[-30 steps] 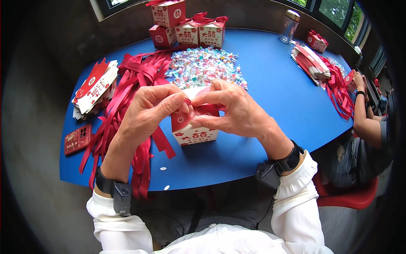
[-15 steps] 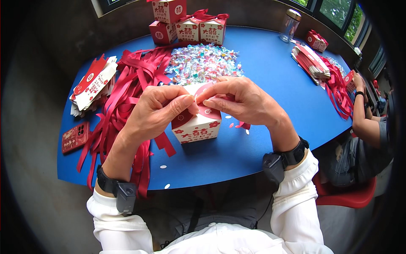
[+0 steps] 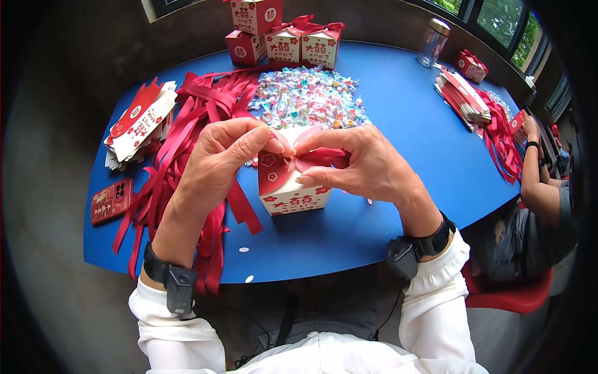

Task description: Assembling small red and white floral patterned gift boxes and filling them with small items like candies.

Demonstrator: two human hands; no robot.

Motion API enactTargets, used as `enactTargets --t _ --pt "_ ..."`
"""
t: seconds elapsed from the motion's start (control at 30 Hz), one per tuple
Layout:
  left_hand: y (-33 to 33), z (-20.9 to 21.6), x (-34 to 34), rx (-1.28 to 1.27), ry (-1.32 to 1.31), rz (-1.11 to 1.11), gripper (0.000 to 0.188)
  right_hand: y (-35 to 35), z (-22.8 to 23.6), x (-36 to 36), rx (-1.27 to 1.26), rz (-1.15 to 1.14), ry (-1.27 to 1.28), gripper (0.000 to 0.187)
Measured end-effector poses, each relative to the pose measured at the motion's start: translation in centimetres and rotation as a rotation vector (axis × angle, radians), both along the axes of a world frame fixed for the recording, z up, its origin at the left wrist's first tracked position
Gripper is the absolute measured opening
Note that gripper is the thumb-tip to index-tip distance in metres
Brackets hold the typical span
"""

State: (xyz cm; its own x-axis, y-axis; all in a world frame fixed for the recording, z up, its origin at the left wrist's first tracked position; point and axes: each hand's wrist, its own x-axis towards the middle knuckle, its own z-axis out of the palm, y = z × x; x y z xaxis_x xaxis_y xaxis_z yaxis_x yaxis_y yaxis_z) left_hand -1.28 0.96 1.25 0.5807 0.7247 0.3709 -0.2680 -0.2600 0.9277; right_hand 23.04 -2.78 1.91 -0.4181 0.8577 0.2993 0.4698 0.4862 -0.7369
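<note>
Gift box (image 3: 293,187) sits on the blue table (image 3: 398,124), right in front of the candy pile (image 3: 308,96). Left hand (image 3: 218,162) pinches one loop of the red ribbon (image 3: 305,159), right hand (image 3: 367,165) pinches the other. Probably best to tug evenly so the bow stays centred.

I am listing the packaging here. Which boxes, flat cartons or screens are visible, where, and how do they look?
Gift box: table centre, between both hands, white and red, cube-like.
Finished boxes: far edge, red and white, ribboned.
Flat cartons: left side, stacked, red and white.
Phone: left edge, red, rectangular.
Second carton stack: right side.
</note>
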Motion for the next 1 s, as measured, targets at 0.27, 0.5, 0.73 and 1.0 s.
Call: enactTargets --t 0.27,0.5,0.73,1.0 --pt "0.3 0.5 -0.8 -0.089 -0.241 -0.135 0.036 0.3 -0.6 0.1 0.081 0.009 -0.024 0.037" --pt "0.0 0.9 -1.4 -0.071 -0.343 -0.200 0.039 0.1 -0.5 -0.1 0.038 0.008 -0.034 0.037" --pt "0.5 0.1 -1.2 -0.112 -0.465 -0.389 0.036 0.2 -0.8 -0.3 0.060 0.019 -0.024 0.036" --pt "1.7 0.1 -2.1 0.057 0.042 0.075 0.032 -0.2 0.0 -0.4 0.048 0.008 -0.033 0.034"
